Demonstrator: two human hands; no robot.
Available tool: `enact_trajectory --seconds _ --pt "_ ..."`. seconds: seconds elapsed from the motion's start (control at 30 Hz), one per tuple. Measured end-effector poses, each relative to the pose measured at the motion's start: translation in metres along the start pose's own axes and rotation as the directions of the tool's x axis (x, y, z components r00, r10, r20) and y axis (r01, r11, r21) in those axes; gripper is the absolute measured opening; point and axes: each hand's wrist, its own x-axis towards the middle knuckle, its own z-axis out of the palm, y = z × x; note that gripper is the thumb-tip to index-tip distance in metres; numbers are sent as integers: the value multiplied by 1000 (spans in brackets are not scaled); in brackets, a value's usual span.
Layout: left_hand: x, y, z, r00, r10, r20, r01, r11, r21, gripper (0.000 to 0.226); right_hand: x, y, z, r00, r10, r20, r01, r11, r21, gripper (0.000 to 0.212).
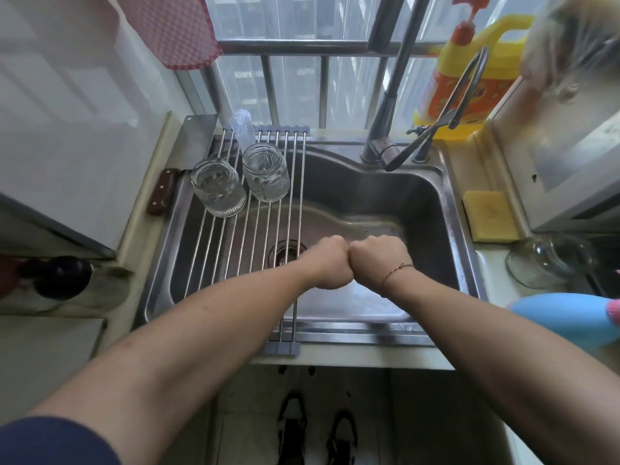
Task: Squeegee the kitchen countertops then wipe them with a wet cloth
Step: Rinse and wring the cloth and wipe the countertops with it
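My left hand (330, 263) and my right hand (375, 260) are both curled into fists. They press knuckle to knuckle low over the steel sink (464, 236), to the right of the drain (285, 251). I see only the backs of the hands, and no cloth or squeegee shows in or between them. A pink checked cloth (181, 31) hangs at the upper left by the window. The pale countertop (50, 347) runs along the left and right of the sink.
A roll-up wire rack (261, 229) covers the sink's left half and carries two glass jars (218, 187) (265, 176). A cleaver (198, 139) leans at the left. The faucet (385, 129), yellow detergent bottle (469, 72), sponge (489, 214), a tipped glass jar (550, 260) and a blue object (570, 320) stand right.
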Motion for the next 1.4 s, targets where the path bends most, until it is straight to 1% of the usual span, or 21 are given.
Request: enact_trajectory --seconds 0.07,0.13,0.23,0.33,0.4,0.47,0.53,0.6,0.63,0.7,0.77,0.9,1.0,1.03,1.07,1.13,1.2,1.23,1.3,1.33,1.4 --pt "-6 -8 4 994 -16 107 46 960 -276 31 2 -1 6 990 -105 -95 100 993 -59 6" --pt "-9 -16 8 978 -50 203 141 875 -464 28 3 -1 15 970 -169 -175 160 985 -63 28" --pt "-10 -21 9 973 -53 223 162 846 -508 23 5 -4 19 958 -173 -230 176 984 -8 21" --pt "-10 -19 8 994 -33 102 74 899 -431 23 -1 -3 7 1000 5 -12 -3 994 105 7" --pt "-7 -20 9 997 -81 8 77 911 -406 17 -10 3 4 985 135 104 -158 951 264 19" --pt "-6 -18 6 985 -168 38 160 812 -561 27 -23 7 4 959 211 187 -282 758 588 33" --pt "-8 -14 1 967 -144 211 255 563 -786 33 -41 10 3 943 251 219 -316 464 828 34" --pt "-12 -8 -1 959 -65 275 280 348 -895 24 -61 10 0 943 292 157 -259 356 898 28" --pt "-14 -6 1 966 -56 253 257 331 -908 16 -70 10 0 938 324 119 -233 339 912 24" --pt "-18 -3 8 983 -57 173 181 404 -897 7 -87 12 5 917 392 69 -200 304 931 14" --pt "-24 3 16 990 -13 138 129 456 -881 20 -103 15 10 884 462 67 -197 238 951 4" --pt "-42 25 34 980 138 143 49 532 -845 33 -140 17 21 806 574 143 -224 73 972 24" --pt "-56 44 58 956 181 233 142 411 -901 29 -178 16 25 704 672 228 -157 -165 974 23" --pt "-62 52 66 935 228 273 178 366 -914 21 -194 17 28 664 711 232 -130 -196 972 26" --pt "-70 62 74 916 275 293 190 347 -918 14 -212 18 31 633 741 225 -126 -189 974 27" --pt "-82 83 91 882 348 319 162 411 -897 23 -247 22 37 590 779 211 -196 -116 974 26" --pt "-96 109 111 853 395 341 56 581 -812 42 -285 29 41 561 801 209 -261 -68 963 29" --pt "-105 123 122 850 409 332 -39 678 -734 46 -305 31 42 570 789 228 -274 -79 959 31" --pt "-127 149 148 867 414 278 -175 774 -609 45 -343 30 44 645 725 241 -263 -86 961 38" --pt "-140 160 162 875 405 266 -190 792 -580 43 -363 28 47 670 716 195 -262 -18 965 39" --pt "-163 180 186 868 411 279 -211 814 -541 44 -403 24 51 652 756 61 -288 173 942 23"
